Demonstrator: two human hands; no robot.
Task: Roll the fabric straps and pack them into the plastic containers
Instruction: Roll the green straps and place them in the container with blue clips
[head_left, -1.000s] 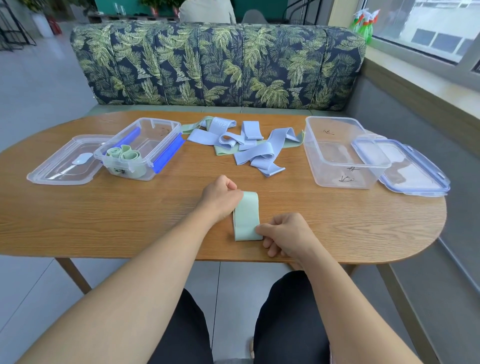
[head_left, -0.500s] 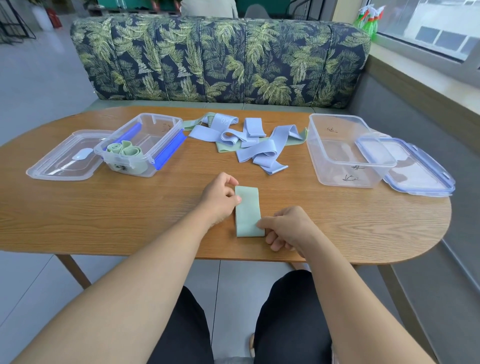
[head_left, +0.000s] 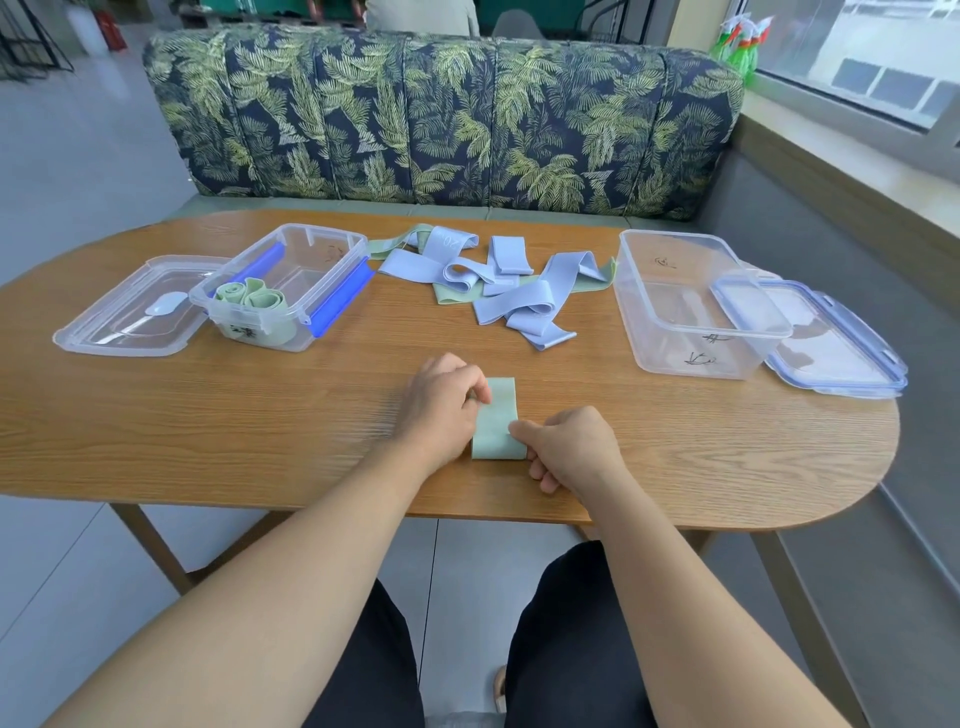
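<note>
Left hand and right hand pinch green strap; container's scribbles unreadable.

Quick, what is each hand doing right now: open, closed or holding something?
Left hand: closed, pinching the far left edge of the green strap.
Right hand: closed, pinching the same strap's near right corner.

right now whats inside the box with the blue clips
Rolled green straps sit at the near end of the clear container; its far half looks bare. Whether more rolls lie beneath them cannot be seen.
</note>
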